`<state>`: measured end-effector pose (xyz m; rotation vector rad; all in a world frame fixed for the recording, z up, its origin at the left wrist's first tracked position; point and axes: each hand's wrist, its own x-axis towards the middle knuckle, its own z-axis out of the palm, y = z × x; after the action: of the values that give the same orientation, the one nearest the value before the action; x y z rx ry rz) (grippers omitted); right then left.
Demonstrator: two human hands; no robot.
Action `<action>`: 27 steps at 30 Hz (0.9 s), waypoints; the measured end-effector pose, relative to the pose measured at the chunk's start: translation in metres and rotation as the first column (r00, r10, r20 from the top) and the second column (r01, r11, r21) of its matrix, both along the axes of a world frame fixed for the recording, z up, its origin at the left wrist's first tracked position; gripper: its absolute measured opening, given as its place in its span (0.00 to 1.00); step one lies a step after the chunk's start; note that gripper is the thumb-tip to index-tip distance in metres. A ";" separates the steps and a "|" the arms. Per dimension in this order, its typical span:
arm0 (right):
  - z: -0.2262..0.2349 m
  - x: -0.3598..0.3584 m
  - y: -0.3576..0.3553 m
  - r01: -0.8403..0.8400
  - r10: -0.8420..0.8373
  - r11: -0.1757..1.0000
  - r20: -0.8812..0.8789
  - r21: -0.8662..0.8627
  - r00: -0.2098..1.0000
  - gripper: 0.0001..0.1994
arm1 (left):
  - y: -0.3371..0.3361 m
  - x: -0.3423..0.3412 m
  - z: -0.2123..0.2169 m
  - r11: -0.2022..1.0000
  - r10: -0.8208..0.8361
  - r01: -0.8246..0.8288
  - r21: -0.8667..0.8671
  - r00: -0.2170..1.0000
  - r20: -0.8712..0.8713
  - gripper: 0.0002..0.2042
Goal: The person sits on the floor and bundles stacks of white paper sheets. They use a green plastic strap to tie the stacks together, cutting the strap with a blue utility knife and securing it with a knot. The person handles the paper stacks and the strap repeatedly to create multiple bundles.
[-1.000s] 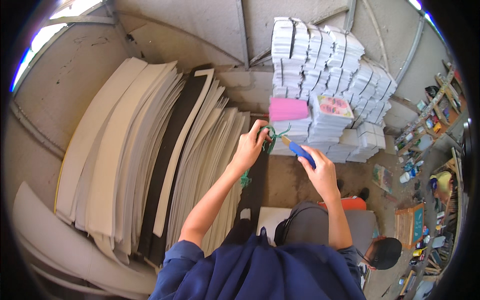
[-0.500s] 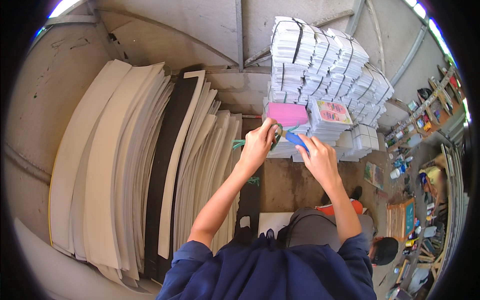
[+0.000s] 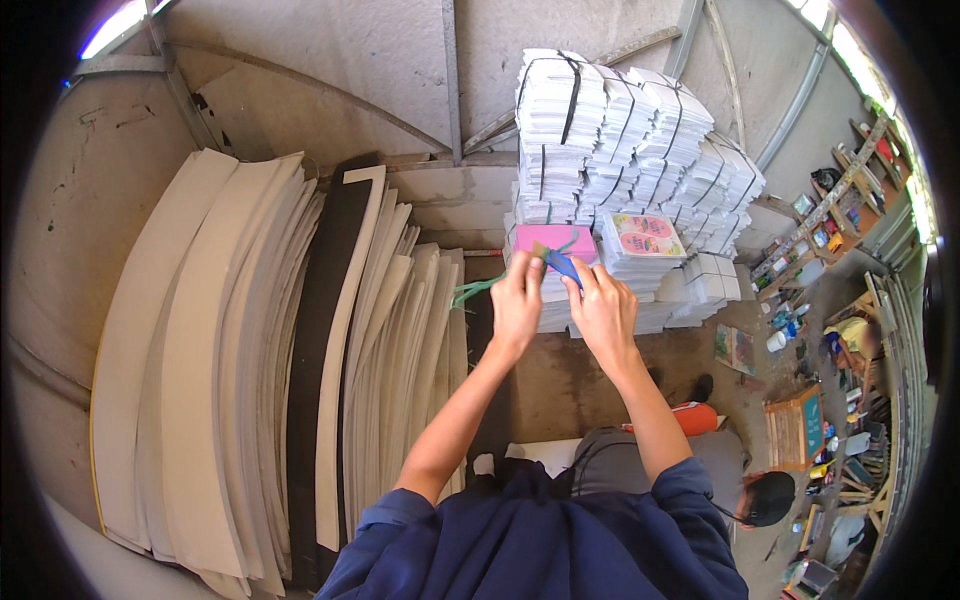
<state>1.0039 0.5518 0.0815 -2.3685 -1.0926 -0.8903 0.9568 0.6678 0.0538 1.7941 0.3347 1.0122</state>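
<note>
Both my hands are raised close together in front of the paper stacks. My left hand (image 3: 517,305) is closed on green plastic string (image 3: 472,290), whose loose ends stick out to the left. In my right hand (image 3: 605,310) is a blue-handled knife (image 3: 563,266), its short brownish blade angled up and left against the string. Fingers partly hide where blade and string meet. Just beyond my hands lies a pink-topped stack (image 3: 550,236). A stack with a colourful printed top sheet (image 3: 645,236) sits to its right.
Strapped white paper bundles (image 3: 560,100) are piled against the back wall. Tall curved cream sheets (image 3: 215,370) and a black sheet (image 3: 310,380) stand at left. A person in grey (image 3: 660,465) is bent over close at my right. Cluttered shelves (image 3: 840,210) line the far right.
My hands have come closer together, and the blue knife now points more steeply upward. The whole view has shifted, with the stacks appearing lower and further left.
</note>
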 end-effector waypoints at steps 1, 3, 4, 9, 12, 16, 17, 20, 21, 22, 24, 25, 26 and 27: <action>-0.001 0.002 -0.002 -0.006 0.006 1.000 -0.019 0.006 1.000 0.13 | 0.006 0.002 0.006 0.999 0.044 -0.044 -0.032 0.999 -0.006 0.09; -0.005 0.009 -0.005 0.003 -0.002 1.000 -0.052 0.019 0.999 0.13 | 0.011 0.008 0.003 0.999 0.019 -0.021 -0.042 0.999 -0.043 0.12; -0.010 0.015 -0.007 0.018 -0.017 0.999 -0.066 0.026 0.998 0.13 | 0.006 0.011 0.005 0.995 -0.037 0.028 -0.091 0.994 -0.104 0.12; -0.031 0.051 -0.023 0.078 -0.070 0.994 -0.099 0.078 0.993 0.13 | 0.003 0.051 -0.012 0.992 -0.120 0.114 -0.045 0.976 -0.182 0.12; -0.037 0.069 -0.034 0.096 -0.080 0.986 -0.116 0.138 0.990 0.14 | 0.015 0.086 -0.037 0.971 -0.237 0.238 -0.009 0.962 -0.137 0.09; -0.059 0.097 -0.053 0.145 -0.119 0.975 -0.155 0.167 0.981 0.15 | 0.001 0.117 -0.046 0.899 -0.434 0.390 -0.199 0.854 -0.288 0.06; -0.066 0.101 -0.053 0.159 -0.125 0.969 -0.180 0.188 0.976 0.15 | 0.001 0.125 -0.049 0.891 -0.454 0.410 -0.197 0.828 -0.329 0.06; -0.085 0.113 -0.057 0.191 -0.141 0.963 -0.248 0.190 0.959 0.15 | -0.005 0.141 -0.043 0.852 -0.518 0.469 -0.232 0.694 -0.500 0.15; -0.086 0.114 -0.054 0.193 -0.140 0.964 -0.266 0.184 0.954 0.15 | -0.001 0.147 -0.043 0.848 -0.521 0.471 -0.244 0.651 -0.553 0.16; -0.087 0.117 -0.050 0.196 -0.140 0.964 -0.284 0.178 0.948 0.14 | 0.008 0.155 -0.058 0.834 -0.549 0.468 -0.292 0.648 -0.527 0.17; -0.088 0.121 -0.045 0.196 -0.140 0.965 -0.288 0.175 0.947 0.13 | 0.015 0.163 -0.068 0.749 -0.660 0.599 -0.284 0.632 -0.406 0.15; -0.091 0.121 -0.043 0.199 -0.145 0.966 -0.287 0.167 0.947 0.13 | 0.016 0.165 -0.073 0.697 -0.715 0.662 -0.275 0.613 -0.337 0.15; -0.096 0.121 -0.042 0.213 -0.162 0.967 -0.308 0.140 0.938 0.12 | 0.015 0.169 -0.079 0.661 -0.750 0.658 -0.361 0.578 -0.321 0.13; -0.099 0.127 -0.040 0.227 -0.181 0.967 -0.314 0.119 0.932 0.12 | 0.015 0.176 -0.082 0.697 -0.716 0.654 -0.293 0.618 -0.325 0.13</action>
<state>1.1307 0.5119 -0.0176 -2.4160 -0.6442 -0.6237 1.1332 0.6831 -0.0284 1.7617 -0.0507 0.0353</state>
